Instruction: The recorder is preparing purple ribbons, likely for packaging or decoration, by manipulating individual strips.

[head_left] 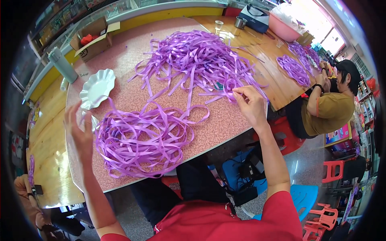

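Note:
Two heaps of purple ribbon lie on the pink speckled table. The looser, looped near heap (144,140) is in front of me at the left, and the bigger tangled far heap (197,56) spreads toward the back. My right hand (251,105) is at the far heap's right edge, thumb and forefinger pinched on a purple ribbon (228,86). Raised at the near heap's left side, my left hand (80,130) has its fingers apart and nothing visibly held. A ribbon strand curls up close to its fingertips. Beyond that hand sits a white scalloped dish (97,89).
A grey-green bottle (62,65) and an open cardboard box (93,40) stand at the back left. On the wooden table at right are a metal mug (240,23), a pink basin (283,26) and more ribbon (293,70). A co-worker (329,104) sits there. A blue stool (299,199) stands low right.

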Tool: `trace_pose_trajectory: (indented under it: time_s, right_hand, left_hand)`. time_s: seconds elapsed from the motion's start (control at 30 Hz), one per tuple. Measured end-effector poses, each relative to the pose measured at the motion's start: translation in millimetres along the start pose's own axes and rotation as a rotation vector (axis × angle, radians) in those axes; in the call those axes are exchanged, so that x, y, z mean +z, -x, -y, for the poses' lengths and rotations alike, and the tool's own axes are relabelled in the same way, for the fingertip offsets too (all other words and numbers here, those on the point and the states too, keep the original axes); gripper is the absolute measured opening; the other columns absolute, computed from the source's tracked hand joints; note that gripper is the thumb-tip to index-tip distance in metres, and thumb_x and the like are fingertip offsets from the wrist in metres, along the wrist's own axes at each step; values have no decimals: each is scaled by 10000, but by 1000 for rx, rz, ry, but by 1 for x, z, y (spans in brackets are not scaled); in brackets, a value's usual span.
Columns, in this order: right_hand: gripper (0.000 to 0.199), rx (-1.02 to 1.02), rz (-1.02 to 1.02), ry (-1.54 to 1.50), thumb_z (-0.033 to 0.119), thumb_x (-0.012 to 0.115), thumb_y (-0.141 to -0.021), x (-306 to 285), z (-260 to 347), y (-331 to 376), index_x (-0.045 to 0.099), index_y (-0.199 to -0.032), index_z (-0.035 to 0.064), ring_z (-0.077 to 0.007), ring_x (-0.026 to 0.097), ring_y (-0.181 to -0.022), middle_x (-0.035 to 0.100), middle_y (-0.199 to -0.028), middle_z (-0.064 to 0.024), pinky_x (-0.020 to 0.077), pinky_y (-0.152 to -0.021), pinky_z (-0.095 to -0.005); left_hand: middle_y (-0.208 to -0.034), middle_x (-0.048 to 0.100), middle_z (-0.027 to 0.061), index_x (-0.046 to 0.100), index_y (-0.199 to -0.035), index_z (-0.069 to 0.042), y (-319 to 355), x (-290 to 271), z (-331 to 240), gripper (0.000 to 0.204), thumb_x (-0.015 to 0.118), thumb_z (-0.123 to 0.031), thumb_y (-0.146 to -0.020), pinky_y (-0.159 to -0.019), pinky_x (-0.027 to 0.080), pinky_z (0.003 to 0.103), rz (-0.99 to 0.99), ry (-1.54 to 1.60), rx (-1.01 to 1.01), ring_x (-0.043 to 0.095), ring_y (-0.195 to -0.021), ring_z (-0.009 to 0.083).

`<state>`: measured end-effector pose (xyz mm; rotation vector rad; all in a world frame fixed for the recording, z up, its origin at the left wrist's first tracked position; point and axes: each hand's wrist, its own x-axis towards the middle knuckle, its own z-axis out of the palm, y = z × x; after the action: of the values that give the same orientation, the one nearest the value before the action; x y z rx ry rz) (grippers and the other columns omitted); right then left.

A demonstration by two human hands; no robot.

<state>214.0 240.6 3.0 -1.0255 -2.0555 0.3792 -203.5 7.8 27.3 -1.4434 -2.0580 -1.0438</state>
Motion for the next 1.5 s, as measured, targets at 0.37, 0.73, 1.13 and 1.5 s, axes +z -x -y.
trace_pose_trajectory:
  time_s: [0.37, 0.73, 1.13, 1.5]
  right_hand:
    - [123, -328, 73, 249, 184, 693, -872, 74, 5, -74, 743, -928, 87, -319, 684, -827, 689, -884, -120, 537, -731, -408]
    - [437, 193, 264, 504, 465, 658, -855, -1, -45, -114, 755, -864, 40, -336, 706, -856, 710, -847, -218, 531, -792, -429]
    - [314, 125, 168, 113, 334, 708, -847, 0, -76, -143, 751, -901, 28, -159, 655, -729, 703, -752, -68, 527, -705, -326]
    - [337, 72, 385, 423, 408, 717, -843, 12, -110, -146, 771, -830, 75, -207, 680, -707, 712, -738, -114, 516, -659, -385]
  left_hand:
    - [-1286, 532, 166, 622, -1196, -60, 67, 22, -119, 387, 703, -32, -819, -1040, 388, 482, 356, 351, 112, 490, -1243, 364]
    - [-1276, 523, 181, 631, -1164, -49, 88, 6, -117, 321, 691, -15, -850, -1023, 422, 458, 425, 582, -44, 511, -1218, 375]
    - [-1286, 518, 187, 629, -1163, -50, 99, 19, -125, 301, 685, -33, -868, -1007, 436, 449, 433, 629, -33, 519, -1203, 368]
    - [-1278, 521, 186, 631, -1142, -53, 103, 25, -132, 277, 684, -43, -870, -999, 438, 455, 390, 584, -7, 518, -1201, 370]
